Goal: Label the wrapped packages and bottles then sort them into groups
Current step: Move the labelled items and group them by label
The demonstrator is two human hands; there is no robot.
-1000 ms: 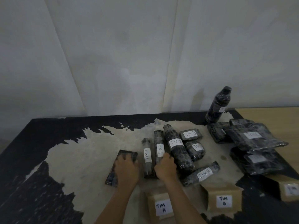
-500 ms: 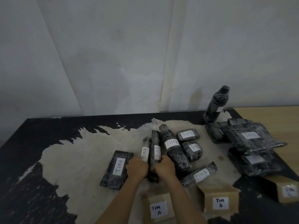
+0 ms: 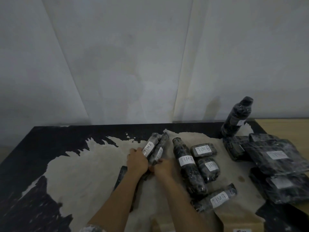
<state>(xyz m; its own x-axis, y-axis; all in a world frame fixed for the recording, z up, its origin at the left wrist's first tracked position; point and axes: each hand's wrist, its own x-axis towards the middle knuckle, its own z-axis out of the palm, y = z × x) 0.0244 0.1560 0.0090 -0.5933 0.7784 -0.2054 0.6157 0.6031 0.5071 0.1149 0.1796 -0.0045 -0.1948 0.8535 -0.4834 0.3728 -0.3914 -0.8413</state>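
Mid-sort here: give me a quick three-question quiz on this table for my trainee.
1. True or false: the wrapped bottle at the back right stands upright.
2. The left hand and right hand together grip: A) two slim tubes, one reading TIM A; B) a cardboard box; C) a roll of tape.
3. Fill in: the lying bottle right of the hands reads TIM __.
Key: 1 true; 2 A; 3 B.

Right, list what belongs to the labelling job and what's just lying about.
Job: slim black-wrapped tubes gripped by left hand and right hand; black-wrapped TIM B bottle; upright wrapped bottle; large wrapped packages.
Lying about: light wooden tabletop; small brown stain.
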